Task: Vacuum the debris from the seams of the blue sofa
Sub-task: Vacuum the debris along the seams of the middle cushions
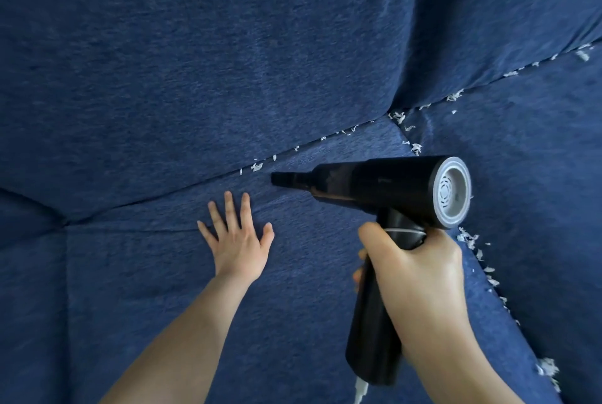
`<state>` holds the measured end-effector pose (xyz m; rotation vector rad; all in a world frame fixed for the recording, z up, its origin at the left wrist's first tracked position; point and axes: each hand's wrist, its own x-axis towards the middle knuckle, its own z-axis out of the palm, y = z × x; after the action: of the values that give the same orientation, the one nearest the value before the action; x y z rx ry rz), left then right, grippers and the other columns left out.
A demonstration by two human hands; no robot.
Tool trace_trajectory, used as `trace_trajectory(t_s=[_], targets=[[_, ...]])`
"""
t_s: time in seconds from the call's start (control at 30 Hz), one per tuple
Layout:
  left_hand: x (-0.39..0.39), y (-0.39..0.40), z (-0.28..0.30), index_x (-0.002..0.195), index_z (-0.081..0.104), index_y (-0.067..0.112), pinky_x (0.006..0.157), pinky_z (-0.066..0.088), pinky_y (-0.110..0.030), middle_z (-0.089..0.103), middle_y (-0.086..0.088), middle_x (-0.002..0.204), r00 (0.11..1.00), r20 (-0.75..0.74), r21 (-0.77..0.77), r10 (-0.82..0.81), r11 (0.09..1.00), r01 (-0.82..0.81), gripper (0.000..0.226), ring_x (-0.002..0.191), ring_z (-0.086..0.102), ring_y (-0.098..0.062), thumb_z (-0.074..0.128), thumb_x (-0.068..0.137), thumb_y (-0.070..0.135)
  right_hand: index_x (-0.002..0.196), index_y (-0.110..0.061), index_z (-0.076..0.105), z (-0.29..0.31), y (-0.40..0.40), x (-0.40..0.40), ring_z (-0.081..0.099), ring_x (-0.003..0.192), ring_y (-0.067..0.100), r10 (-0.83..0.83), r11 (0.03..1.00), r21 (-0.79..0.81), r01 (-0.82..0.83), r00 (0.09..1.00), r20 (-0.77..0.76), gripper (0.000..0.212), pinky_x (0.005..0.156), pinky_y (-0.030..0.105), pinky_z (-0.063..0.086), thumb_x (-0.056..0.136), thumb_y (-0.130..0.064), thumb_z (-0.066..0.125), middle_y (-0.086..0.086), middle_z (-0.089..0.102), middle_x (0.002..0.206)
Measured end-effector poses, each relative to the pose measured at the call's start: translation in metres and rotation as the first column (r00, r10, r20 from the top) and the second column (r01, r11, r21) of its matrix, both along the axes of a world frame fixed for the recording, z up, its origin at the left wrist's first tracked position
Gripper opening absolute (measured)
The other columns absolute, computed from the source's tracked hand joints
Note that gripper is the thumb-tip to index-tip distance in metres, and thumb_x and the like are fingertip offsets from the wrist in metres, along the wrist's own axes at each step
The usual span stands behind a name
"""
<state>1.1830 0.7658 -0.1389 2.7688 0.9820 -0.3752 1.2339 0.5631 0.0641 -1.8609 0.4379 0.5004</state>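
Leaning over the sofa (228, 61), I see its blue fabric filling nearly everything around my hands: back cushions beyond my fingertips, seat cushions under my palms. The cloth looks soft and springy, so I judge it will dent wherever I press.

Next in size is the vacuum (384, 188), a black handheld with a grey round rear cap. My right hand (420, 270) is wrapped firmly around its upright handle, fingers curled round the front, just below the barrel. It looks light enough for one hand, and its hard, smooth plastic shell could twist in a loose hold, so the handle high up near the barrel seems the best place to grip. A white cord hangs below my wrist.

My left hand (236, 240) lies flat on the seat cushion, fingers straight and spread, holding nothing, a little below the nozzle (283, 179). The narrow nozzle points away from my right hand toward the back seam (293, 149), its tip just short of the crease.

Smallest is the debris (256, 167): white shreds, paper-like and featherlight by my guess, sitting in the seam just beyond the nozzle tip. More runs along that crease to the right, and further scraps lie in the seam between the seat cushions, beside and behind my right hand. Such flakes should lift easily, though some may hide deep in the folds.
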Motion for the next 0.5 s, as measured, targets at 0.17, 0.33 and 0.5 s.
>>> trace_trajectory(t_s=[0.17, 0.33, 0.5], targets=[[0.000, 0.001, -0.003, 0.153, -0.008, 0.023, 0.114, -0.010, -0.062, -0.020, -0.005, 0.160, 1.000, -0.024, -0.016, 0.013, 1.000, -0.014, 0.077, 0.145, -0.020, -0.035, 0.017, 0.090, 0.060, 0.061, -0.010, 0.064, -0.006, 0.003, 0.017, 0.067, 0.044, 0.023, 0.015, 0.997, 0.075, -0.013, 1.000, -0.021, 0.019, 0.066, 0.054, 0.063, 0.075, -0.022, 0.071, 0.005, 0.066, 0.049], [0.004, 0.004, -0.005, 0.151, -0.017, 0.025, 0.112, -0.016, -0.060, -0.032, -0.002, 0.155, 0.996, -0.084, -0.080, 0.019, 0.996, -0.026, 0.076, 0.141, -0.030, -0.032, 0.016, 0.092, 0.060, 0.072, -0.012, 0.062, -0.017, 0.020, 0.031, 0.069, 0.045, 0.021, 0.006, 0.989, 0.149, 0.002, 0.998, -0.055, 0.016, 0.067, 0.052, 0.064, 0.082, -0.022, 0.071, 0.002, 0.067, 0.054], [0.006, 0.007, -0.006, 0.148, -0.025, 0.026, 0.110, -0.020, -0.059, -0.041, -0.001, 0.151, 0.988, -0.153, -0.103, 0.021, 0.994, -0.037, 0.076, 0.138, -0.036, -0.032, 0.015, 0.093, 0.060, 0.076, -0.010, 0.064, -0.019, 0.028, 0.038, 0.070, 0.047, 0.021, 0.033, 0.985, 0.169, -0.019, 0.996, -0.079, 0.014, 0.067, 0.051, 0.065, 0.082, -0.022, 0.070, 0.002, 0.069, 0.055]])
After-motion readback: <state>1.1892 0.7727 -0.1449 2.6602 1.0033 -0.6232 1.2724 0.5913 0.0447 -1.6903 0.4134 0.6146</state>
